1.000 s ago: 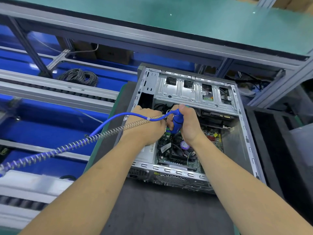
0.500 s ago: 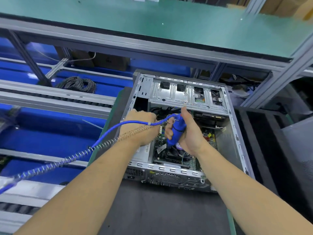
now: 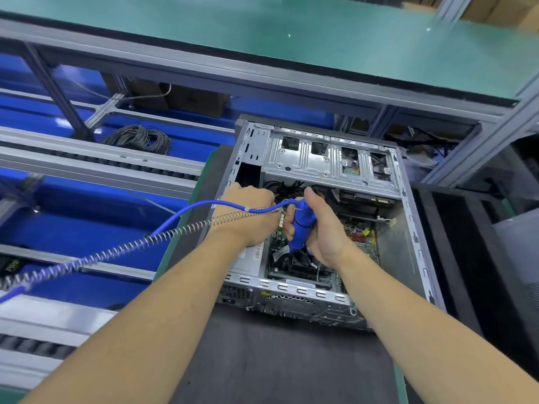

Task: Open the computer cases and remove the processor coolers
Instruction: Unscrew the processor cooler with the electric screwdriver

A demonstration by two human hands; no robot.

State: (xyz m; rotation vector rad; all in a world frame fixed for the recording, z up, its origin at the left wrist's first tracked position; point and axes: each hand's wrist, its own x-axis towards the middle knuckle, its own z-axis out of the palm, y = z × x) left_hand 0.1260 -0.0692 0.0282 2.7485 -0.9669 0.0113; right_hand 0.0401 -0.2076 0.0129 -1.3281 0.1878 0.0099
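The open computer case (image 3: 326, 228) lies on its side on the dark mat (image 3: 277, 360). Your right hand (image 3: 323, 231) grips the blue screwdriver (image 3: 302, 227), tip down over the black cooler (image 3: 297, 262) near the case's front edge. Your left hand (image 3: 248, 214) reaches inside the case; whether it holds anything, I cannot tell.

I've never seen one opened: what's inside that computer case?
Inside the computer case: a green circuit board, black cooler fan, dark cables. The hands and blue screwdriver cover the middle.
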